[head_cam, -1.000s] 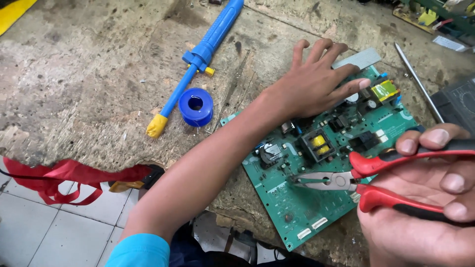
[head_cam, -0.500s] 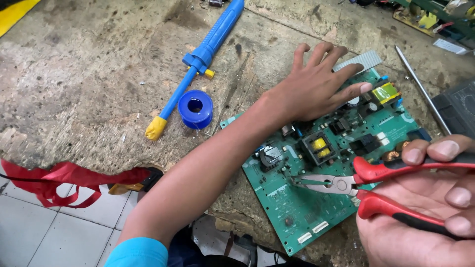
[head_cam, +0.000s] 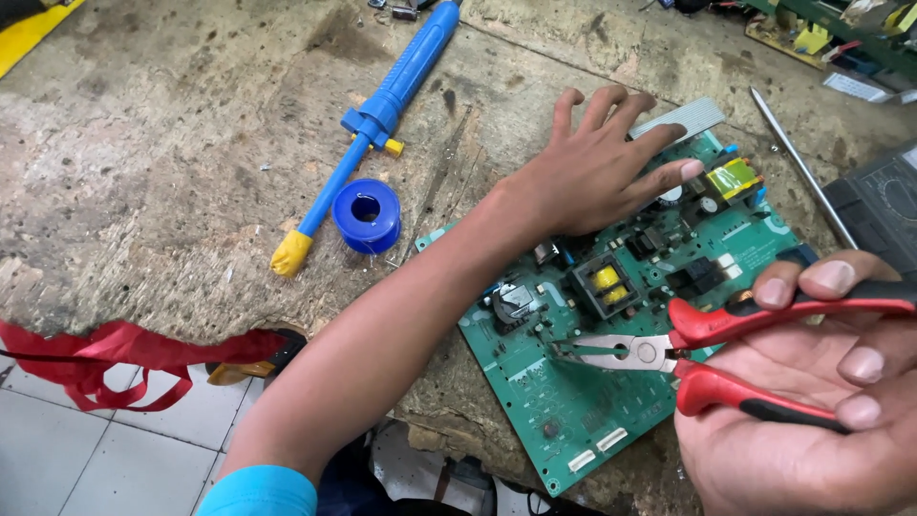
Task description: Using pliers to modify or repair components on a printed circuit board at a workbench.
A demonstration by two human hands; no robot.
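A green circuit board (head_cam: 564, 401) lies on the worn workbench, studded with a yellow transformer, black parts and a grey heat sink. My left hand (head_cam: 597, 172) rests flat on the board's upper part, fingers spread. My right hand (head_cam: 812, 420) grips red-handled needle-nose pliers (head_cam: 669, 358) at the lower right. The plier jaws point left and sit slightly apart, with their tips on the board near a round black component.
A blue desoldering pump (head_cam: 382, 115) and a blue solder spool (head_cam: 367, 214) lie to the left of the board. A thin metal rod (head_cam: 800, 167) and a dark meter (head_cam: 884, 205) are at the right. A red ribbon (head_cam: 124, 354) hangs off the bench edge.
The view has shifted a little and my right hand has adjusted its hold on the plier handles. The plier tips stay at the same spot on the board. My left hand holds still.
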